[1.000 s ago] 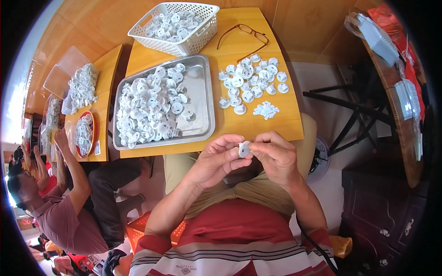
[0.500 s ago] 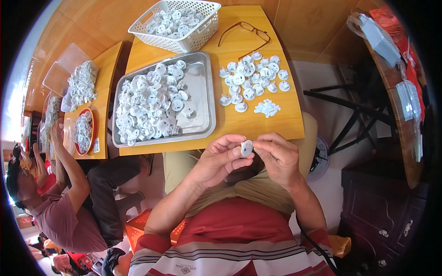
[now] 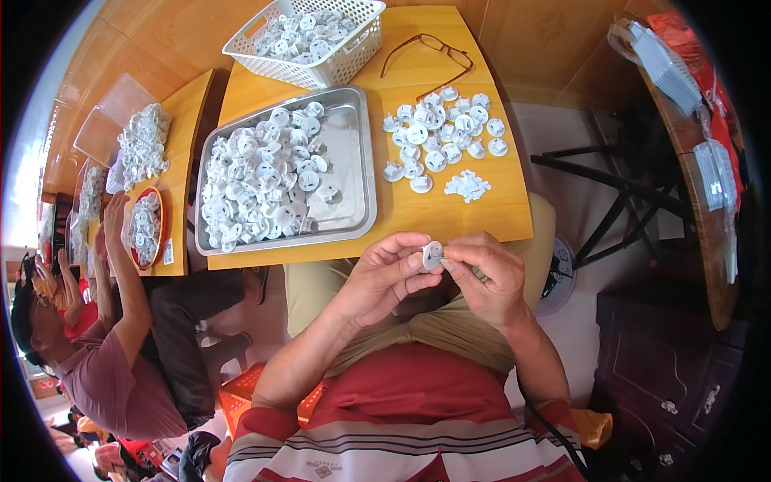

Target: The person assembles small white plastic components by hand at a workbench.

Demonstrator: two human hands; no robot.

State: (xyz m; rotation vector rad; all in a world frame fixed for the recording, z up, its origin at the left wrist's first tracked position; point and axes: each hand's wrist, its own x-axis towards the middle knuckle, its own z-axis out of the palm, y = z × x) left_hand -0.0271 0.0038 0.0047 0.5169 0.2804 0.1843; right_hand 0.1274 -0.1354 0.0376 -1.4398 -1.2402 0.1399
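— Underfoot? 
— Pale tiled floor (image 3: 578, 136), sunlit on the right.

— Furniture? 
— Yellow wooden table (image 3: 474, 210) in the middle, a second wooden table (image 3: 183, 120) just beside it on the left. Dark metal stand (image 3: 618, 189) to the right, its legs casting shadows. Round wooden table (image 3: 707, 233) along the right edge, dark wooden cabinet (image 3: 666, 377) with metal handles below it.

— Walls? 
— Warm wood panelling (image 3: 152, 32) at the top.

— Light? 
— Bright daylight, strongest at the far left rim.
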